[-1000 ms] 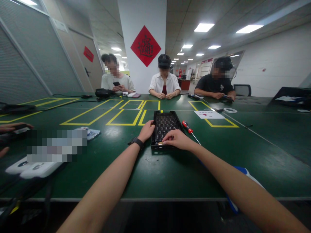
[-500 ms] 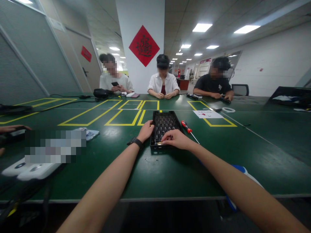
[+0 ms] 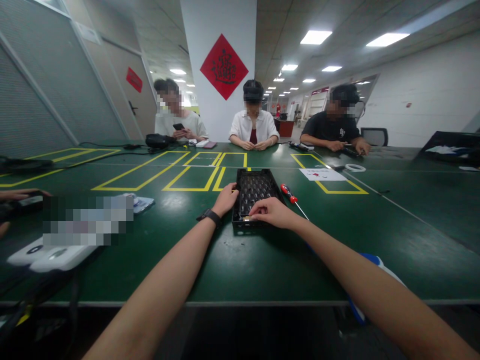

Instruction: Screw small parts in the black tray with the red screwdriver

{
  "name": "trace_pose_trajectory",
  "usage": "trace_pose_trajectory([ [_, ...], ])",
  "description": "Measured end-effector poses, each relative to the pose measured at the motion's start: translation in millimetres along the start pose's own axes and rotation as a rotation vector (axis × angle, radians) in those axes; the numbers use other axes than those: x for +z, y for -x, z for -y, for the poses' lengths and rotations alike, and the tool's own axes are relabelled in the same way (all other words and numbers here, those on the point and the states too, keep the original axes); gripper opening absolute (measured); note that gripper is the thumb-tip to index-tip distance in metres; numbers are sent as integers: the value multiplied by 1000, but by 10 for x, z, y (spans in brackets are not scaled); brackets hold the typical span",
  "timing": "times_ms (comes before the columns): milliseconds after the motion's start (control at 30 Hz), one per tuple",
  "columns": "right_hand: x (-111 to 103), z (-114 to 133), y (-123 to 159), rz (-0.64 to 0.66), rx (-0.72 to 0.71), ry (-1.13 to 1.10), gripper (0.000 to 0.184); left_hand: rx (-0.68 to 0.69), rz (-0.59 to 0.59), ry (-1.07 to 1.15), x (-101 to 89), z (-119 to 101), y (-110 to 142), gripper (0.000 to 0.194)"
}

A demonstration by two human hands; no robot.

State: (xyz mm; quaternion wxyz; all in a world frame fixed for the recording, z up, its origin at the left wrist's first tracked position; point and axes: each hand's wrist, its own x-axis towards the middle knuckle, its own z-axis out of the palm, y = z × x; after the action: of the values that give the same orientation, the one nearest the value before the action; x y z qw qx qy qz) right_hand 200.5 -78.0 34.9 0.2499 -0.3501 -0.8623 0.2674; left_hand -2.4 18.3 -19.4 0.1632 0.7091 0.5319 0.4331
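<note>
A black open case [image 3: 258,184] lies on the green table, its inside filled with rows of dark cells or slots. My left hand [image 3: 226,199] holds the case by its left wall, fingers partly hidden behind the rim. My right hand [image 3: 273,212] reaches over the near end, thumb and fingers pinched at a small gold-coloured piece [image 3: 247,218] inside the near left corner. Its exact kind is too small to tell. A red-handled screwdriver [image 3: 288,193] rests just right of the case, shaft towards me.
Yellow tape outlines mark the table [image 3: 187,272]. A white device [image 3: 56,255], partly pixelated, lies at left beside another person's hand [image 3: 22,194]. A printed sheet [image 3: 322,174] and a white ring [image 3: 355,168] lie at right. Several people sit across the table.
The whole view has shifted slightly. My hands stay in nearly the same place on the case, with the right fingertips still at the small gold-coloured piece.
</note>
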Motion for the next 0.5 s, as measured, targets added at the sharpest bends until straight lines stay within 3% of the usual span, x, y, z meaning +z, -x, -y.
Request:
trace_pose_trajectory([
  [500, 0, -31, -8, -9, -21, 2, 26, -8, -7, -16, 15, 22, -13, 44],
])
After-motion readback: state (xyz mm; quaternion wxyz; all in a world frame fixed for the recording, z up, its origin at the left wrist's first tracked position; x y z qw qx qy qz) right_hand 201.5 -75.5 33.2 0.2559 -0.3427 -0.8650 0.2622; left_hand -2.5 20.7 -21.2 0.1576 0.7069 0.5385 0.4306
